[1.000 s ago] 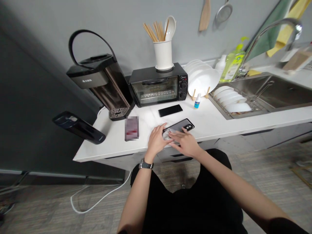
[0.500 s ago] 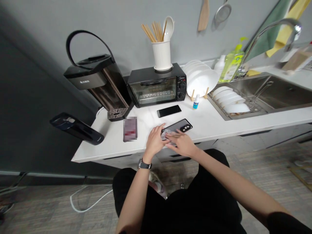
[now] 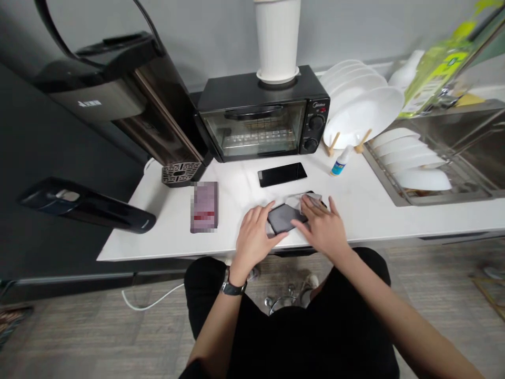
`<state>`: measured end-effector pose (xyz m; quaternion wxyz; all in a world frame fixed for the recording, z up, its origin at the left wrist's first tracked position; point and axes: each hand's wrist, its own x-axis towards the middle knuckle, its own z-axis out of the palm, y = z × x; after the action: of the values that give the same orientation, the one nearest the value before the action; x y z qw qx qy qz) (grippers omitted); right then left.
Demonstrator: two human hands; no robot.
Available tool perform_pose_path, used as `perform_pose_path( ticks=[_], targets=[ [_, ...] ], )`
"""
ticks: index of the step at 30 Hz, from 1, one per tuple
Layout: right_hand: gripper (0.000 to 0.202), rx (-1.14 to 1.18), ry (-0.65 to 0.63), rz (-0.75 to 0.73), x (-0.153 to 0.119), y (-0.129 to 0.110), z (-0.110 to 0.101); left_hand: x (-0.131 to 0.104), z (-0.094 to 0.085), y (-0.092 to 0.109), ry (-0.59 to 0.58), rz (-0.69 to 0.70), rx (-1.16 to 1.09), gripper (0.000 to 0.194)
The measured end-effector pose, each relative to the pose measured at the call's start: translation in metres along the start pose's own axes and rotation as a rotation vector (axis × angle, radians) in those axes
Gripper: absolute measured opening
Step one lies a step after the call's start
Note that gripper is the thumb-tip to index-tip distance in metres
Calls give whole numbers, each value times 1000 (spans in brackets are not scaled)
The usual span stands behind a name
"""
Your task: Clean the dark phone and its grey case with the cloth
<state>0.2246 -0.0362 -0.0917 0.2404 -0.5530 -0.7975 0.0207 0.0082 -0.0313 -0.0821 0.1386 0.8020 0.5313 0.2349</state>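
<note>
pressing a pale wipe (image 3: 294, 202) against the grey phone (image 3: 282, 217), the right hand (image 3: 322, 225) lies spread over its right end, thumb well apart from the fingers. the left hand (image 3: 254, 234) stands wide at the other end, thumb and fingers around the corner. the grey phone lies near the front edge of the surface (image 3: 229, 237); beyond it i see 1 black phone (image 3: 282, 175) and 1 small bottle (image 3: 340, 162).
</note>
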Motion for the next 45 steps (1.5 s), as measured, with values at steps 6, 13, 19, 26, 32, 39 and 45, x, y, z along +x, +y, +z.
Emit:
perform_pose_path(
  ticks=[6,13,19,26,32,39,45],
  targets=[
    [38,217,-132,-165,-11,1,-7,-1,-2,-1,-65,-12,-26,84],
    [58,106,-147,-207,-10,0,-11,2,-7,-2,-129,28,-65,90],
    [48,-1,-28,21,-17,2,-20,2,-6,-4,-116,24,-59,95],
    [35,148,-161,-160,-10,10,-19,-2,-4,-5,-98,49,-60,94],
    [55,96,-166,-264,-15,12,-20,1,-4,-10,-108,91,-78,97],
    [32,89,-109,-166,-32,61,-49,1,-4,-10,-101,92,-99,100],
    [42,172,-174,-299,-31,25,-26,3,-4,-10,-123,108,-106,93]
  ],
)
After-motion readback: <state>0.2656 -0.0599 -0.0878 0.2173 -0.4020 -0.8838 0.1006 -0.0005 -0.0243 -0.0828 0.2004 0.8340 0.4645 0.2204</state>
